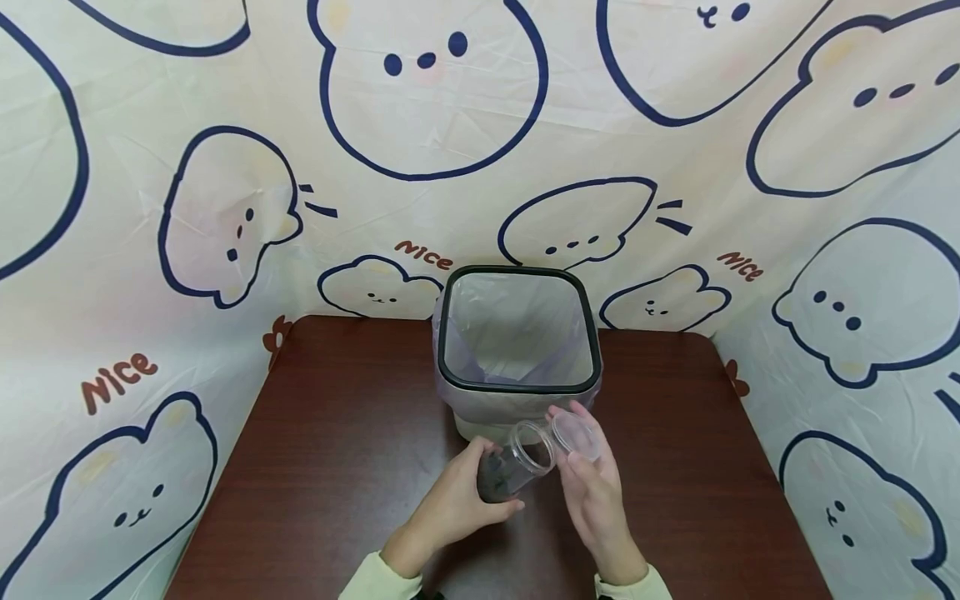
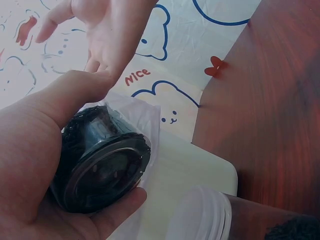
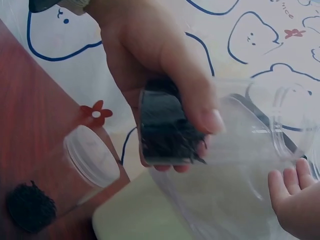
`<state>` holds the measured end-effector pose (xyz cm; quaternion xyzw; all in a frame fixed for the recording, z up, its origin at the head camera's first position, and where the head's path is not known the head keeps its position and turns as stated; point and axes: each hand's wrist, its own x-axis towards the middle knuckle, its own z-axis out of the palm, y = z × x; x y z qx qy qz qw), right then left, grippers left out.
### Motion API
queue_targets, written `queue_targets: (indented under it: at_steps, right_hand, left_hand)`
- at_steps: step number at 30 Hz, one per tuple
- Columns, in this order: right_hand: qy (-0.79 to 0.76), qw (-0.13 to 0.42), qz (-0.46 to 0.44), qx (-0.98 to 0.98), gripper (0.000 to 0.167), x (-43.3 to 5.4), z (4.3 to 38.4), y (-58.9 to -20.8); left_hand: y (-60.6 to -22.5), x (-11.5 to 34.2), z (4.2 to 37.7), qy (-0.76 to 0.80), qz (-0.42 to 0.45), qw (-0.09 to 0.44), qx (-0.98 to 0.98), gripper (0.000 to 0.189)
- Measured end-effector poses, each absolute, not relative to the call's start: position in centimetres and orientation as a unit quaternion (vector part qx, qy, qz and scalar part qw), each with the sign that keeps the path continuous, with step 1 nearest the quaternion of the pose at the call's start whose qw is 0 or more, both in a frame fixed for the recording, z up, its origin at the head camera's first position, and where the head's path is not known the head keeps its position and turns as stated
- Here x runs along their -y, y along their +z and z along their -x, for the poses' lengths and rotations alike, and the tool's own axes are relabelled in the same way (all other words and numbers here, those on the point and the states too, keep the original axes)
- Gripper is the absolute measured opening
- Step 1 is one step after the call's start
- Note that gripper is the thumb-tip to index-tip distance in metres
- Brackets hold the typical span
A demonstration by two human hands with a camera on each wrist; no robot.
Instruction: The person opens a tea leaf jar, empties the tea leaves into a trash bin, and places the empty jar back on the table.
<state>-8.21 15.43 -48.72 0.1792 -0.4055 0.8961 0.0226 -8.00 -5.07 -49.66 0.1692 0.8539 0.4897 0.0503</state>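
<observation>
A clear plastic jar (image 1: 521, 458) tilts in my left hand (image 1: 457, 492). Its open mouth points up and to the right. Dark, shredded dry stuff (image 3: 170, 125) gathers at the jar's bottom end, which appears in the left wrist view with my thumb and fingers around it. My right hand (image 1: 600, 492) holds a round clear lid (image 1: 575, 435) close beside the jar mouth, thumb at its lower edge. Both hands are just in front of a bin (image 1: 517, 407) lined with a thin pale bag.
The bin stands on a dark brown table (image 1: 360, 400), its black rim (image 1: 517, 388) facing up. A second lidded jar (image 3: 92, 155) with dark contents appears in both wrist views; the head view does not show it plainly. Printed cloth (image 1: 420, 217) hangs around the table.
</observation>
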Motion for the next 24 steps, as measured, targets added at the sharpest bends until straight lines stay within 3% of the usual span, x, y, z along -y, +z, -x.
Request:
queue_targets:
  at_steps: [9,15,24]
  right_hand:
    - [0.914,0.059,-0.222,0.335,0.040,-16.9,8.7,-49.0]
    - [0.910,0.062,-0.248,0.327,0.042,-17.8,9.2,-49.4]
    - [0.890,0.078,-0.186,0.410,0.046,-19.6,8.9,-49.8]
  left_hand:
    - [-49.9,5.5,7.9,0.495,-0.166,0.048,-0.852,0.064]
    - [-49.9,6.0,7.9,0.503,-0.162,0.044,-0.848,0.064]
    - [-49.8,6.5,7.5,0.510,-0.149,0.034,-0.846,0.063]
